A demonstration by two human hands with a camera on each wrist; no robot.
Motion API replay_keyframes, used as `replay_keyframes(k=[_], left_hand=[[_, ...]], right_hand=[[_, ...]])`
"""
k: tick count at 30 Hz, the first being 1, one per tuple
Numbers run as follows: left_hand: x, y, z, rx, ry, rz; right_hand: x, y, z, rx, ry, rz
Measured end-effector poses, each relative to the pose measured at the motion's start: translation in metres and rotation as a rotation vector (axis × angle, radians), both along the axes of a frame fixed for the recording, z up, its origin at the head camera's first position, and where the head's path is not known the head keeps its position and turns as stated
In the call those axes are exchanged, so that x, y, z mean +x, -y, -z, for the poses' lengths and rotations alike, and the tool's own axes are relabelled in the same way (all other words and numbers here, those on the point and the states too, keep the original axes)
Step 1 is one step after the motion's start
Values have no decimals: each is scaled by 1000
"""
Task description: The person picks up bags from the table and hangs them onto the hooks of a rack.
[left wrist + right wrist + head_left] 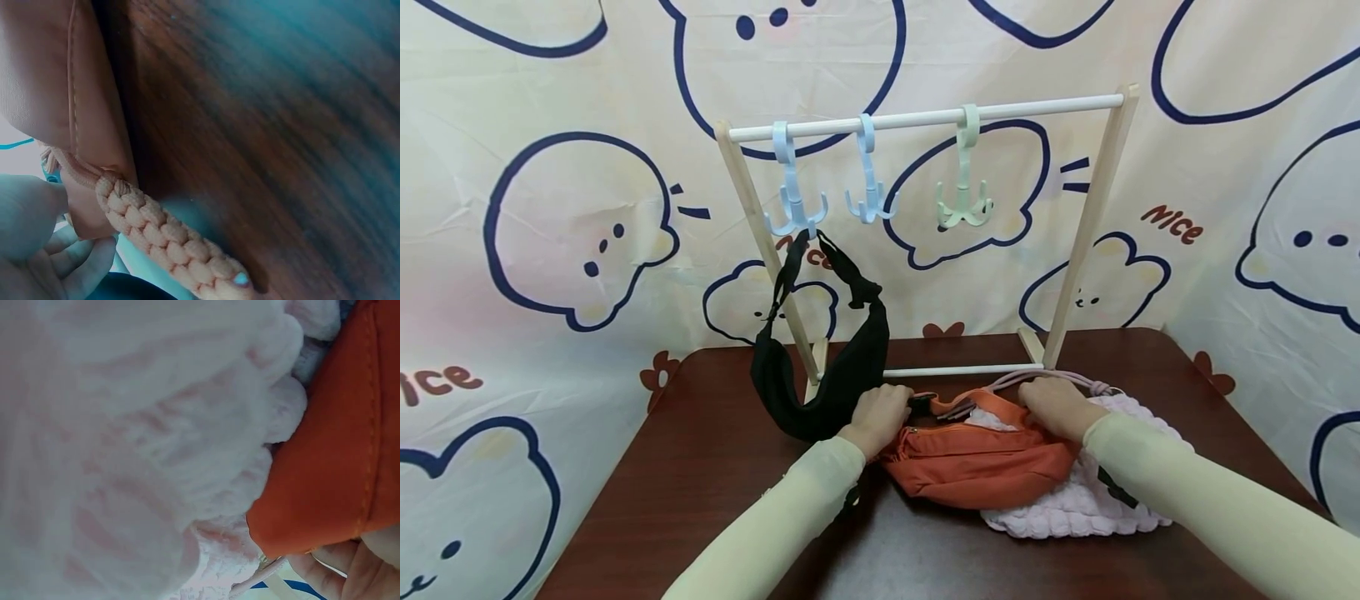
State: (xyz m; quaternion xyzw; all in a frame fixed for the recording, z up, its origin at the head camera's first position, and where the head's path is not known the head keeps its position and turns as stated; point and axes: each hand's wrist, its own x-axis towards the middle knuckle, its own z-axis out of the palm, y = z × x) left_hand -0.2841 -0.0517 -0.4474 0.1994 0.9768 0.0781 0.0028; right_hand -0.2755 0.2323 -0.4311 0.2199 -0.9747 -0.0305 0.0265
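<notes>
An orange waist bag (981,471) is stretched between the two hands, low over the table. My left hand (878,417) pinches its left end near a black buckle; in the left wrist view a braided cord (169,234) dangles from that corner. At the opposite end my right hand (1060,406) grips the upper corner, its fingers (322,575) curled under the orange fabric in the right wrist view. Beneath and to the right lies a pale pink puffy bag (1082,508), partly covered by the orange one and the right forearm.
Behind stands a wooden rack with a white top bar (1037,107). Two blue hooks (790,179) and a green hook (964,175) hang from it. A black bag (823,412) hangs by its strap off the leftmost hook, just beside the left hand. The dark brown table (677,483) lies below.
</notes>
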Motion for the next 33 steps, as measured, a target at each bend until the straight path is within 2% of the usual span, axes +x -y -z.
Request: replay_keyframes(k=[2, 4, 12, 33], left_hand=[[0, 0, 0, 0, 4, -4], [-1, -1, -1, -3, 12, -7], [-2, -2, -2, -12, 32, 0], [-1, -2, 0, -68, -29, 13]], right_hand=[[0, -9, -3, -33, 80, -61], [2, -13, -7, -67, 103, -105], [2, -9, -9, -63, 122, -74], [3, -12, -8, -54, 89, -128]])
